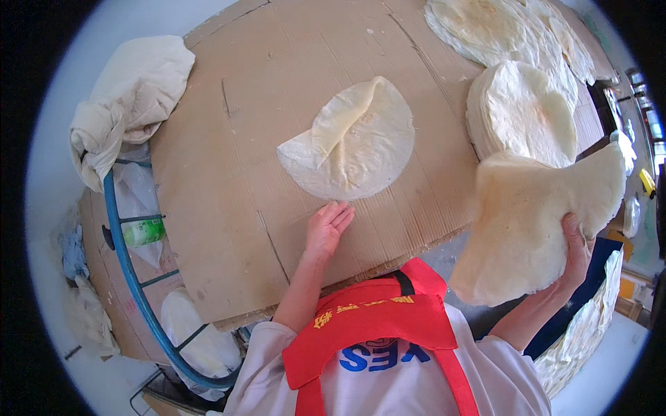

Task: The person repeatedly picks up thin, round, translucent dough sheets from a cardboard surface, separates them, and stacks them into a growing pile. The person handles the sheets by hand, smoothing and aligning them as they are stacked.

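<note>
A: Where's the left hand [331, 223]?
B: Just short of the round [371, 156], fingers pressed together, tips at its near edge. Can't tell if they touch it or pinch any of it.
A: And the round?
B: Straight ahead of that hand, lying on the board [229, 187]. Flap on its far-left side is turned over toward the middle, with a crease running down toward the fingers.
A: Right hand [577, 253]?
B: Gripping the sheet [531, 222] at its right edge, thumb on top, other fingers hidden beneath. Sheet spreads out left of that hand, bent and sagging. Can't tell if it's one layer or several.
A: Beyond it?
B: Stack [524, 111] ahead and slightly left of the right hand, past the sheet. Far pile [479, 24] beyond that. Sheet overlaps the stack in view; contact unclear.
A: Which step?
B: My read: mid-handling, sheet in the right hand while the left tends the round. Round not flat yet.
A: Next move calls for?
B: Left: turn that flap back without tearing. Right: support the sag so the sheet doesn't crease.
</note>
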The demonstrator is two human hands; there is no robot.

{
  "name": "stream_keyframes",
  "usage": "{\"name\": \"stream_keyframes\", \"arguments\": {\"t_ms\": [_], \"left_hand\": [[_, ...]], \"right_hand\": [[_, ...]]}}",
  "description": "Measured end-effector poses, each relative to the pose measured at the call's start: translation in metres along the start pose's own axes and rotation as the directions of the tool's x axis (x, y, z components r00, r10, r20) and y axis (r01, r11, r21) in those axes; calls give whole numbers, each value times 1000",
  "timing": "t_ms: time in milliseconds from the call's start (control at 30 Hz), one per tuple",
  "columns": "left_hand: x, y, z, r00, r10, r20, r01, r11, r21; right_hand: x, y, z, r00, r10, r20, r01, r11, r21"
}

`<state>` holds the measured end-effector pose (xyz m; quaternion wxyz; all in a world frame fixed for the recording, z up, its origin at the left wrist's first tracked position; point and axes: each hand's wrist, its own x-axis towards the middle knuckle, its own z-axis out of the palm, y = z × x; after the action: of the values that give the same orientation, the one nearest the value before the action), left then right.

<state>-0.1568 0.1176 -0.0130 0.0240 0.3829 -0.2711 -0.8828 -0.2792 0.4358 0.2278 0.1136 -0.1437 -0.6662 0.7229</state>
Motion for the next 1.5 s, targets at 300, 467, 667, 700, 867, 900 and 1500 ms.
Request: {"name": "stream_keyframes", "arguments": {"t_ms": [300, 467, 667, 700, 867, 900, 1500], "left_hand": [[73, -14, 60, 976, -52, -212, 69, 995, 72], [52, 112, 172, 868, 387, 310, -488, 780, 391], [-38, 168, 135, 914, 399, 71, -384, 797, 467], [-39, 167, 101, 937, 345, 59, -327, 802, 499], [-37, 103, -64, 948, 182, -262, -1, 824, 567], [-40, 94, -79, 952, 126, -277, 65, 805, 590], [-53, -15, -64, 913, 335, -234, -255, 915, 313]], "right_hand": [[11, -7, -5, 991, -27, -127, 28, 1000, 6], [18, -20, 4, 996, -61, -63, 60, 998, -22], [42, -26, -3, 993, -110, 44, 114, 989, -95], [44, -28, -2, 991, -121, 61, 127, 986, -111], [69, -30, 23, 980, -127, 154, 167, 943, -287], [80, -31, 29, 978, -109, 176, 162, 931, -326], [-147, 213, 203, -117, 236, 965, 989, 120, 90]]}}
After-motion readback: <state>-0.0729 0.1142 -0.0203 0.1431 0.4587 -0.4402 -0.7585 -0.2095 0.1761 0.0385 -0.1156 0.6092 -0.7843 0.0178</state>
